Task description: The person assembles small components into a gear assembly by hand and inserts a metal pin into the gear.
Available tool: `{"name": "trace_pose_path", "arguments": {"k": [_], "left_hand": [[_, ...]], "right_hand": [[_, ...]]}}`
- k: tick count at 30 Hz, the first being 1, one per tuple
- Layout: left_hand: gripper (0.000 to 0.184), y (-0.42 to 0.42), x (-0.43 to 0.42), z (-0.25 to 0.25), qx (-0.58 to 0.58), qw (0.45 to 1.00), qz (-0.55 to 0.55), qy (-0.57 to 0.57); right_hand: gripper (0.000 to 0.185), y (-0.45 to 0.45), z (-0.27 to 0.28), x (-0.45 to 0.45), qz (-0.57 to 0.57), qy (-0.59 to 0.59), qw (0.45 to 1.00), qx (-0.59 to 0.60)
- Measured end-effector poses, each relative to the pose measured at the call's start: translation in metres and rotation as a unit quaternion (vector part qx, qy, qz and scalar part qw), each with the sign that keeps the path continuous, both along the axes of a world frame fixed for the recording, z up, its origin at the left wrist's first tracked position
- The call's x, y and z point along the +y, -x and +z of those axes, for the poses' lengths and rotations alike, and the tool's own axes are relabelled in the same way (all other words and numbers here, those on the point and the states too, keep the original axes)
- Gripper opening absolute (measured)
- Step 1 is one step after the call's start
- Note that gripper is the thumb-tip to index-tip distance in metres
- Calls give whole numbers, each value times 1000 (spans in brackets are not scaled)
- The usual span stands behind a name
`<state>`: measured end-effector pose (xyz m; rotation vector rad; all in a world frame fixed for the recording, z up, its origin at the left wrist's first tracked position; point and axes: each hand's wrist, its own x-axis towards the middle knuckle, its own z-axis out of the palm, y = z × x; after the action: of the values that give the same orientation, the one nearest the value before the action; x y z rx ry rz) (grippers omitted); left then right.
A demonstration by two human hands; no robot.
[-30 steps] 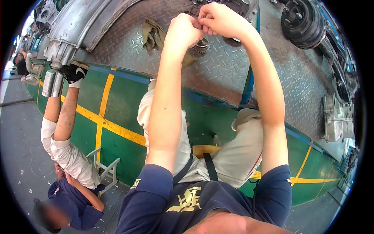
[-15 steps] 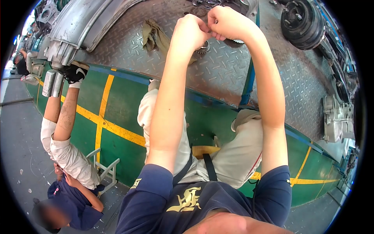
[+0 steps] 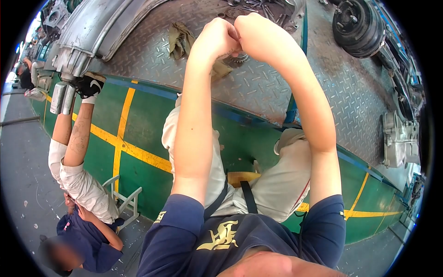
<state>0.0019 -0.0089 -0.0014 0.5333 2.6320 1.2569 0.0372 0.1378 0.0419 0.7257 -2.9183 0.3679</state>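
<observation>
Over the metal tread-plate bench (image 3: 258,90), my left hand (image 3: 218,39) and my right hand (image 3: 258,37) meet at the fingers. Both are closed, with the fingertips mostly hidden behind the knuckles; whatever they hold cannot be made out. Just below them a toothed metal gear (image 3: 240,58) lies on the bench, partly covered by my left hand. A brown cloth (image 3: 181,40) lies left of my left hand, and another piece of cloth (image 3: 220,70) shows beside my left wrist. Loose metal parts (image 3: 265,8) lie beyond my hands.
A large metal transmission housing (image 3: 87,37) stands at the upper left. A black drum (image 3: 360,27) is at the upper right, with a cast metal housing (image 3: 399,141) below it. At the left, another person (image 3: 90,231) sits by a metal stool (image 3: 129,201).
Both hands moved right, then back left. My right hand has turned so its back hides its fingers. More of the loose metal parts beyond the hands now show.
</observation>
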Motion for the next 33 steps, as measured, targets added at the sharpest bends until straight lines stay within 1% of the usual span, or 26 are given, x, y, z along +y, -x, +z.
{"name": "trace_pose_path", "arguments": {"k": [5, 7, 8, 10, 14, 16, 17, 20, 22, 24, 25, 26, 28, 29, 31, 33], "left_hand": [[15, -4, -7, 4, -23, 999, 9, -24], [16, -3, -9, 3, -54, 997, 11, -49], [15, -1, -9, 0, -46, 997, 11, -62], [13, 1, -8, -7, -30, 996, 11, -87], [9, 5, -7, -15, -64, 987, 38, -143], [8, 9, -7, -22, -67, 984, 34, -160], [8, 10, -6, -24, -70, 984, 37, -157], [6, 11, -4, -22, -70, 985, 40, -151], [6, 17, -4, -27, -62, 987, 32, -145], [9, 20, 2, -32, -19, 992, 52, -114], [10, 19, 7, -35, 1, 993, 58, -99], [12, 20, 11, -36, 20, 995, 64, -69], [14, 15, 16, -26, 63, 994, 83, -12], [13, 11, 17, -22, 55, 995, 84, 6], [13, 7, 22, -20, 103, 990, 91, 24], [12, 4, 25, -19, 138, 985, 94, 31]], "right_hand": [[13, -7, 3, -9, -3, -10, 999, 35], [13, -2, -3, -9, -11, -19, 999, 24], [13, 2, -5, -9, -14, -24, 999, 21], [13, 5, -11, -9, -4, 14, 1000, 18], [11, 10, -18, -10, -8, 48, 998, 43], [11, 29, -28, -4, 27, 83, 996, 36], [11, 36, -34, 0, 44, 100, 993, 32], [17, 34, -17, 3, 30, 105, 994, 3], [17, 31, -11, 1, 15, 119, 993, 20], [17, 27, -6, 4, -18, 139, 990, 32], [17, 32, -11, 6, -31, 93, 995, 32], [16, 33, -13, 8, -35, 100, 994, 29], [15, 35, -12, 12, -33, 113, 993, 27], [15, 36, -13, 14, -46, 110, 993, 24], [13, 38, -14, 16, -70, 103, 992, 21], [13, 40, -12, 21, -57, 82, 995, 20]]}}
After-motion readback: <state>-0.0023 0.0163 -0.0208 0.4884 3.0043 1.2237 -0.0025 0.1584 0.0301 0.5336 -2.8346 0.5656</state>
